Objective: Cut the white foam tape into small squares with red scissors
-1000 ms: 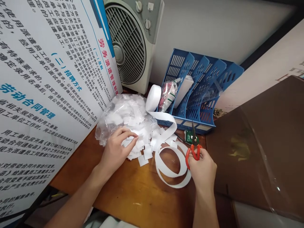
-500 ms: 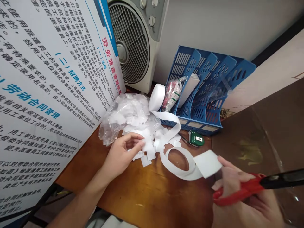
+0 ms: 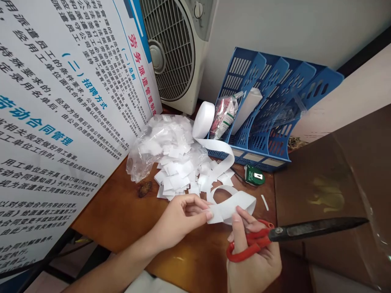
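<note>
My left hand (image 3: 187, 219) pinches the end of a white ribbon-like strip (image 3: 233, 205), where a squarish white piece seems to lie against it. In my right hand (image 3: 253, 260) are scissors (image 3: 270, 236) with red handles, their dark blades closed and pointing right. Thumb and fingertips of that hand also touch the strip. From there the strip loops back over the table to a white roll (image 3: 204, 120). Beyond my left hand many cut white squares (image 3: 175, 177) lie heaped, spilling from a clear plastic bag (image 3: 139, 160).
A blue file rack (image 3: 259, 152) stands at the back right, holding a bagged red-and-green packet (image 3: 224, 116). In front of it lies a green tape measure (image 3: 254, 176), near a thin white sliver (image 3: 264, 202). A box fan (image 3: 200, 61) and a printed board (image 3: 76, 122) border the table; a brown surface (image 3: 324, 195) lies right.
My right hand has come left with the scissors, bringing the strip's end to my left hand. My left hand has moved from the pile to the strip. A thin sliver now shows on the table.
</note>
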`<state>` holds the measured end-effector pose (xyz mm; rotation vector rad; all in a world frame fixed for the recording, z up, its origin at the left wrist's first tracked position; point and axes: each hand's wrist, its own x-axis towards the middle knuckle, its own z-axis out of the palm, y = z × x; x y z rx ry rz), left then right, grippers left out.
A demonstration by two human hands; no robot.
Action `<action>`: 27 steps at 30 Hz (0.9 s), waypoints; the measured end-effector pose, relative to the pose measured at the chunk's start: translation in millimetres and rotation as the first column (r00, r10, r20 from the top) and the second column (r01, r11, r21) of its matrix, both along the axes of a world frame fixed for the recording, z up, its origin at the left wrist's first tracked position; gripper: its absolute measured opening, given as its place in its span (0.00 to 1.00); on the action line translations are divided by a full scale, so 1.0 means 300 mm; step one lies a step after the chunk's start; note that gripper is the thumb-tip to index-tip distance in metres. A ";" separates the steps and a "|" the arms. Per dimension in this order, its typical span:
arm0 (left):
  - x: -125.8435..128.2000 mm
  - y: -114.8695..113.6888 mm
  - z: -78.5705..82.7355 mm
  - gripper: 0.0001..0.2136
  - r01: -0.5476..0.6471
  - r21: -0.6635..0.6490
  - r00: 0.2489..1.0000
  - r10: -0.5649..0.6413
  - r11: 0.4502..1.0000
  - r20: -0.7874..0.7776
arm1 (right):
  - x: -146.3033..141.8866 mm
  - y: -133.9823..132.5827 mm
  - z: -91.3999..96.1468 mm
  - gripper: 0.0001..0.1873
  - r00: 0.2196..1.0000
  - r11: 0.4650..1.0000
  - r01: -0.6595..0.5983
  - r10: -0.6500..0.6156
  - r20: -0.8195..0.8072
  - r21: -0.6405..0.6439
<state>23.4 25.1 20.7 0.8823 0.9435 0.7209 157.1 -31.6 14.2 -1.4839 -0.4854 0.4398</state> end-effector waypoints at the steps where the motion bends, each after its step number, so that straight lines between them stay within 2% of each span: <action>1: 0.002 0.002 -0.003 0.09 0.003 0.004 1.000 -0.003 1.000 -0.011 | 0.000 -0.003 0.004 0.19 1.000 1.000 -0.006 0.006 -0.010 -0.003; 4: 0.008 0.004 0.000 0.10 -0.006 0.014 0.999 0.006 1.000 -0.034 | 0.000 -0.012 0.002 0.18 0.999 0.999 -0.037 0.037 -0.021 -0.018; 6: 0.013 0.003 0.008 0.10 -0.034 0.019 0.999 0.035 0.999 -0.037 | -0.005 -0.017 -0.011 0.17 0.995 0.995 -0.097 0.097 0.032 -0.019; 10: 0.029 0.000 0.018 0.18 -0.118 -0.013 0.993 0.119 0.993 0.011 | -0.022 -0.020 -0.043 0.15 0.971 0.978 -0.210 0.211 0.112 -0.016; 13: 0.041 -0.007 0.005 0.18 -0.135 -0.055 0.990 0.137 0.989 0.043 | -0.033 -0.014 -0.049 0.16 0.979 0.980 -0.199 0.199 0.041 -0.004; 17: 0.054 -0.022 -0.018 0.16 -0.102 -0.075 0.994 0.105 0.992 0.042 | -0.039 -0.005 -0.047 0.19 0.988 0.990 -0.140 0.140 -0.060 0.011; 23: 0.053 -0.032 -0.010 0.14 -0.117 -0.013 0.993 0.117 0.993 0.001 | -0.048 -0.017 -0.058 0.16 0.989 0.990 -0.124 0.129 0.077 -0.066; 27: 0.051 -0.030 -0.003 0.14 -0.112 0.024 0.994 0.112 0.993 -0.013 | -0.061 -0.022 -0.066 0.14 0.982 0.989 -0.137 0.142 0.123 -0.047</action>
